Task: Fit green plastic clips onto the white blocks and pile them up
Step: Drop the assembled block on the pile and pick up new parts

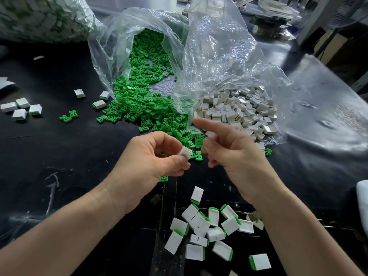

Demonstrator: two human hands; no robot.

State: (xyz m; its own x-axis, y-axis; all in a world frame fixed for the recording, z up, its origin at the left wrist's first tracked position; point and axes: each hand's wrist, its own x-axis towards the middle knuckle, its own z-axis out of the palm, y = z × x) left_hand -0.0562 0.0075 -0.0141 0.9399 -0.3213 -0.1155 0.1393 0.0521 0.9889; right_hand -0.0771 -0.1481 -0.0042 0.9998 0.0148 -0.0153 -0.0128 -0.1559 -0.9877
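Head view: a white block [186, 152] is pinched in the grip of the left hand [151, 156], between thumb and fingertips, just in front of the green clip heap [143, 104]. No clip is seen on this block yet. The right hand [229, 154] is held up beside it, also just in front of the heap, with one finger pointed out and the others curled in. Whether a clip is held in that grip cannot be told.

To the right of the heap, a big lot of bare white blocks [239, 112] is seen spilling from a clear bag [219, 56]. Well in front of the heap, close to the person, a loose pile of finished blocks [207, 230] with green edges is laid on the black desk [59, 146]. A few more finished ones [20, 108] are set to the left of the heap.

So only a small part of the job is judged to be done. Very many clips and blocks are left to be joined, and the finished ones are scattered more than piled.
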